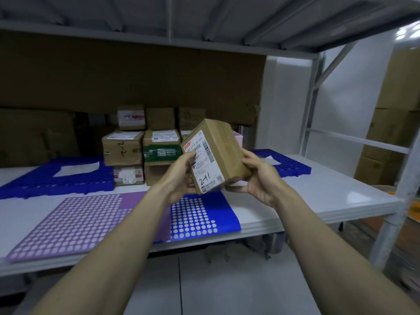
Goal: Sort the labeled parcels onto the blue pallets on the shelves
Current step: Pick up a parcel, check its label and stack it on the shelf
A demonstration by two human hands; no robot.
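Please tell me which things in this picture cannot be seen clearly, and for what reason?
- Parcel label: the handwritten number reads roughly 241; the small print is too small, and the left hand covers part.
- Parcel underside: hidden by the right hand.
- Stacked boxes: lower ones hidden behind the left hand and parcel; labels blurred.
- Right blue pallet: partly behind the right hand.

I have a small taped parcel [213,153] held up tilted over the shelf [318,196], left hand [181,178] and right hand [259,178] gripping its sides. Its label reads 241. Stacked boxes [141,151] sit behind, between blue pallets [56,180].
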